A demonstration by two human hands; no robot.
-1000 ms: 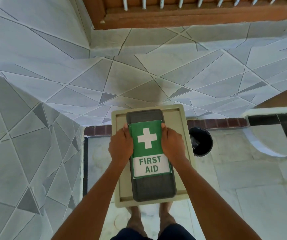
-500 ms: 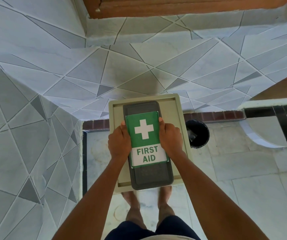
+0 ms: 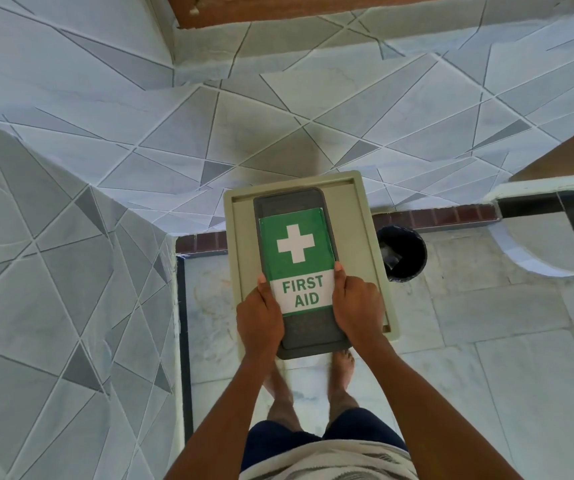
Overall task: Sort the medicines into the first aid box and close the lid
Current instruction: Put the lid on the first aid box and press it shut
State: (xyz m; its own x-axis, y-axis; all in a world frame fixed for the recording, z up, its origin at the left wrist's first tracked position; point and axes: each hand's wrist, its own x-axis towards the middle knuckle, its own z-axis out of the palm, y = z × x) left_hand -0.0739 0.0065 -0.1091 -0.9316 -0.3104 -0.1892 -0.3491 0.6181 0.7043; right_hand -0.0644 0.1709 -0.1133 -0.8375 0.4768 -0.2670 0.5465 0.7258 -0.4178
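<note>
A: The first aid box (image 3: 297,268) sits lid-down, so whatever it holds is out of sight.

B: Right, and the left hand (image 3: 260,318) and right hand (image 3: 356,306) cover its near corners; their fingers vanish under its sides.

A: The tray (image 3: 365,216) is mostly hidden beneath the box.

B: Inside the black bin (image 3: 402,252), something pale, too small to tell. The person's forearms run off the bottom edge.

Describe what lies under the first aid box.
The first aid box rests on a beige tray, near end overhanging, both hands gripping it. Its closed lid hides any contents, and the tray's support is hidden.
</note>
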